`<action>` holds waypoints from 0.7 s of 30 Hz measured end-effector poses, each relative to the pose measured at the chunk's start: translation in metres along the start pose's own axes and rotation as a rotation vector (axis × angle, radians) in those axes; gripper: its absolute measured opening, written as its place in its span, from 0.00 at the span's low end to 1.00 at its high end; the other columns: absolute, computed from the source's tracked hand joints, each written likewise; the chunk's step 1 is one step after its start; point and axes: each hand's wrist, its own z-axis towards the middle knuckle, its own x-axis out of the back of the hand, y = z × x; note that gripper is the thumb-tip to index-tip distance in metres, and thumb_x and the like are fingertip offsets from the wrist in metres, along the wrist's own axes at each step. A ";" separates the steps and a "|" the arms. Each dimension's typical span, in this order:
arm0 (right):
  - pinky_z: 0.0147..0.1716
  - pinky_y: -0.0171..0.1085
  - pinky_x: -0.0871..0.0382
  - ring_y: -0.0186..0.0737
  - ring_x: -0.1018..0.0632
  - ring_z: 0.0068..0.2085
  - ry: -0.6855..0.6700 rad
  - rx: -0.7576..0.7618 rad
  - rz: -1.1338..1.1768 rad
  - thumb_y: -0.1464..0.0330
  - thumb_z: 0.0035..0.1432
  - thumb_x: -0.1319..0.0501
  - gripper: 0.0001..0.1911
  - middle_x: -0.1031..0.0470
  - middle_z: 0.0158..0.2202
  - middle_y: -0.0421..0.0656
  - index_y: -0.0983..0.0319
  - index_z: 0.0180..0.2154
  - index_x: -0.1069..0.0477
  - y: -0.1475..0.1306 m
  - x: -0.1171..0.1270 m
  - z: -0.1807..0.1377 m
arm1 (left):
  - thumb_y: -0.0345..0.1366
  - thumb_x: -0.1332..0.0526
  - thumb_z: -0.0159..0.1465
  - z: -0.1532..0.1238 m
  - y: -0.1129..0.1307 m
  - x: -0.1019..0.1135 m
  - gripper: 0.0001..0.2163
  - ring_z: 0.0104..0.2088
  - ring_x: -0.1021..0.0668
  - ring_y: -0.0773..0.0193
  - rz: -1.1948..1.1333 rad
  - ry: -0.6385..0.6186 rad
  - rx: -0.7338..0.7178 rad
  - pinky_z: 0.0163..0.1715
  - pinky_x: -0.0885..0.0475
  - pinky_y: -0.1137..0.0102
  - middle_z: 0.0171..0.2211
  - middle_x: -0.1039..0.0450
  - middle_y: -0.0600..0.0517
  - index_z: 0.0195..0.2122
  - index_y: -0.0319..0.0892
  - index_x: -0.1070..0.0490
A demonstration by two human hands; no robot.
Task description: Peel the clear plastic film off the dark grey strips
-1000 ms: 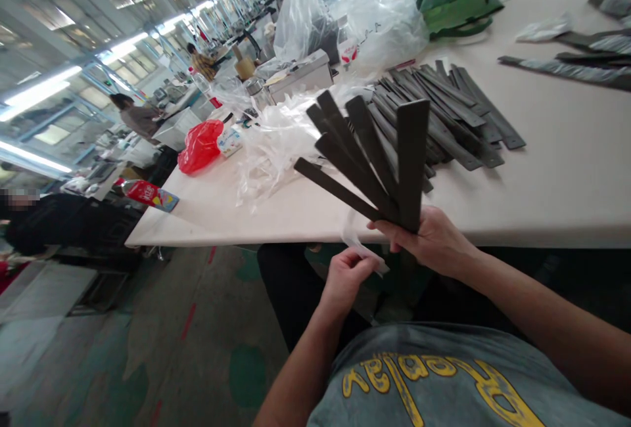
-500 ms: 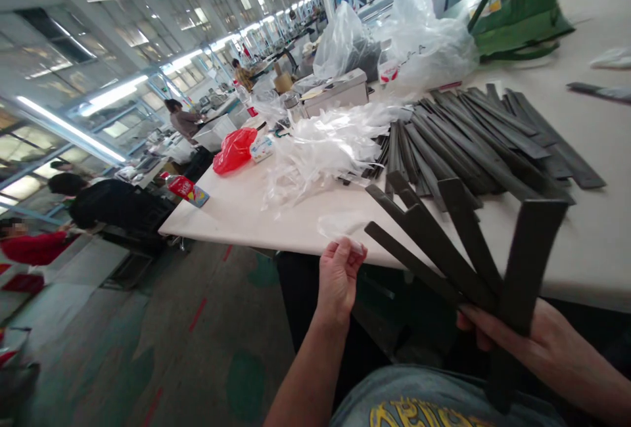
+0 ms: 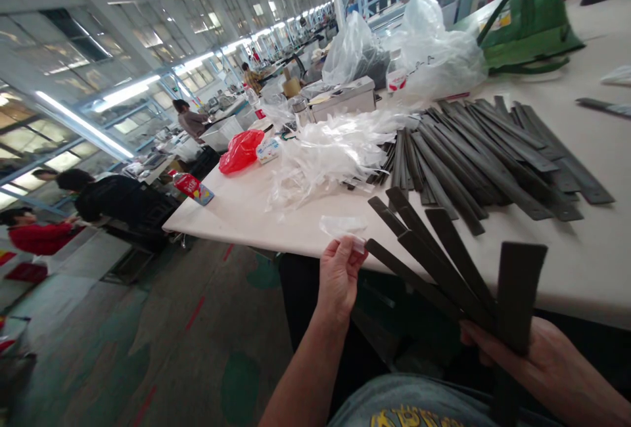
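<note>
Between the thumb and fingers of my left hand [image 3: 340, 276] is a small clear plastic strip [image 3: 342, 226], pinched at the table's near edge. My right hand [image 3: 522, 348] grips several dark strips [image 3: 444, 263], fanned out with their ends pointing up and to the left. One leftmost strip end comes close to my left fingertips; whether it touches the plastic I cannot tell. Beyond my hands a large pile of similar dark strips [image 3: 483, 151] lies on the pale table [image 3: 241, 217]. A heap of clear plastic strips [image 3: 335, 151] lies left of that pile.
A red plastic bag [image 3: 241, 151], a drink bottle [image 3: 192, 187] and a grey box [image 3: 344, 98] stand on the table. Clear bags [image 3: 428, 52] and a green bag [image 3: 532, 26] are at the back. Several people work at the left; one wears dark clothes [image 3: 118, 197].
The fanned strips in my right hand have tilted and sunk a little. My left hand stays nearly in place, with the plastic strip showing more clearly. The view has shifted slightly.
</note>
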 end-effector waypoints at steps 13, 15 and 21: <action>0.24 0.41 0.32 0.46 0.26 0.23 -0.084 -0.001 -0.061 0.46 0.58 0.48 0.26 0.28 0.21 0.45 0.57 0.23 0.28 0.013 -0.001 0.006 | 0.41 0.26 0.47 0.003 -0.002 0.001 0.15 0.29 0.21 0.68 -0.046 0.005 0.024 0.37 0.27 0.71 0.26 0.23 0.55 0.28 0.39 0.29; 0.24 0.41 0.32 0.47 0.26 0.23 -0.096 0.007 -0.074 0.47 0.58 0.48 0.25 0.28 0.21 0.45 0.58 0.23 0.28 0.011 -0.001 0.007 | 0.41 0.26 0.47 0.004 -0.002 0.001 0.15 0.29 0.21 0.67 -0.048 0.009 0.028 0.36 0.27 0.71 0.26 0.23 0.54 0.28 0.39 0.29; 0.25 0.42 0.30 0.50 0.24 0.25 -0.076 0.030 -0.097 0.51 0.58 0.45 0.20 0.26 0.23 0.46 0.55 0.22 0.28 0.013 -0.002 0.011 | 0.41 0.27 0.48 0.002 -0.002 0.002 0.14 0.31 0.21 0.67 0.001 0.002 0.010 0.38 0.28 0.71 0.27 0.23 0.54 0.28 0.39 0.28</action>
